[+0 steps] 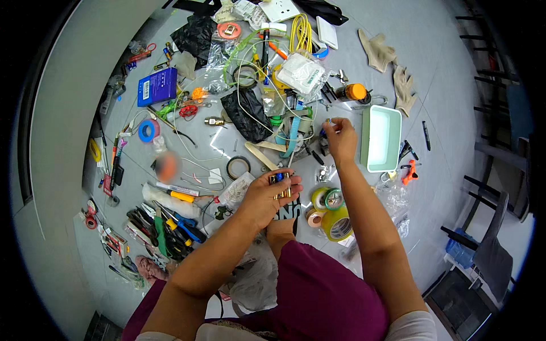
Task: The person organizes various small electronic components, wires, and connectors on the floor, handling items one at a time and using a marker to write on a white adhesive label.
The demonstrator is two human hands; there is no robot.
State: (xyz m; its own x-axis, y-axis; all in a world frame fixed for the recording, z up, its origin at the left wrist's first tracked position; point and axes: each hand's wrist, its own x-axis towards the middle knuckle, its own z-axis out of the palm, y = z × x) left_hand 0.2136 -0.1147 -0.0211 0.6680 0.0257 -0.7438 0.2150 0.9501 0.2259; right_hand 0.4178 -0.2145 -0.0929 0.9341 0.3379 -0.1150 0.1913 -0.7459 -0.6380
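Cradling shiny gold-and-black cylindrical batteries [282, 186] in the left hand [263, 199], with fingers half curled. Bending the right hand's [342, 141] fingers close together above the grey tiled floor [435, 85]; cannot tell whether gripping anything.

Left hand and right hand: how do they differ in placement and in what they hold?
The left hand stays nearer the body, while the right hand is farther out. The left hand holds several batteries across its fingers; what the right hand's grip holds, if anything, is unclear. Both hands are bare.
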